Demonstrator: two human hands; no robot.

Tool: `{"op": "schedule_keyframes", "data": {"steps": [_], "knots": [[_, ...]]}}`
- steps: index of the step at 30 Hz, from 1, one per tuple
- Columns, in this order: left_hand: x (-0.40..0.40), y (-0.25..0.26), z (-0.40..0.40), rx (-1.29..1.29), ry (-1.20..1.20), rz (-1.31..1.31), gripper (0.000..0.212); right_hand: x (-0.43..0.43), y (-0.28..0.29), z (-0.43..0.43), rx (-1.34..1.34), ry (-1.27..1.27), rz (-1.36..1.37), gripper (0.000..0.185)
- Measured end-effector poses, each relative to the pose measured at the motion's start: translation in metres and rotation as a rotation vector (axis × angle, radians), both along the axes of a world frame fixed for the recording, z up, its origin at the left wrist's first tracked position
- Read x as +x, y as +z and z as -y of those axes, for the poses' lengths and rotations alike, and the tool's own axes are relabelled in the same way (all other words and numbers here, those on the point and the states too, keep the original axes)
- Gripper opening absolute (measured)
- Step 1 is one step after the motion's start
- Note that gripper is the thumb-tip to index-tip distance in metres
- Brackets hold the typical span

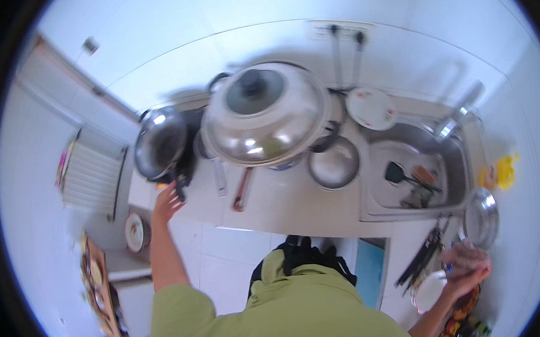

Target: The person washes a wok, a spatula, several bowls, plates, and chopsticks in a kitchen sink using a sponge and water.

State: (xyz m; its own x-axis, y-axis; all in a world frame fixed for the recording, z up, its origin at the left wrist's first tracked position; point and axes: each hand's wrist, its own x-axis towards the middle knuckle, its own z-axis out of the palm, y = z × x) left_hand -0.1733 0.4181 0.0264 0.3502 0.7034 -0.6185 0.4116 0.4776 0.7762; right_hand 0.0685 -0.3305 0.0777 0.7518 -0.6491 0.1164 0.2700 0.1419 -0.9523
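Observation:
My left hand is at the black handle of a dark metal wok at the counter's left end. Its fingers lie against or beside the handle; whether they grip it is unclear. Over on the right, my right hand holds a pinkish-brown cloth, blurred, above the counter. Near that cloth are a shiny metal basin and a white plate or bowl. A large domed steel lid with a dark knob covers a wide pan in the middle.
A steel bowl and a patterned plate sit by the steel sink, which holds a dark spatula and a sponge. A brown handle juts toward the counter's front. Black utensils lie at right.

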Motion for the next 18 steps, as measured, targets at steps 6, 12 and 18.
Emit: {"op": "schedule_keyframes", "data": {"steps": [6, 12, 18], "knots": [[-0.003, -0.014, -0.019, -0.116, 0.129, 0.409, 0.019, -0.064, 0.033, -0.158, -0.037, 0.591, 0.163, 0.032], [-0.039, -0.019, -0.053, -0.391, 0.093, 0.549, 0.022, -0.144, 0.069, -0.404, 0.165, 1.419, -0.009, 0.017], [-0.133, 0.026, -0.093, -0.617, -0.023, 0.493, 0.026, -0.131, -0.032, -0.660, 0.748, 1.163, -0.560, 0.027]]}}
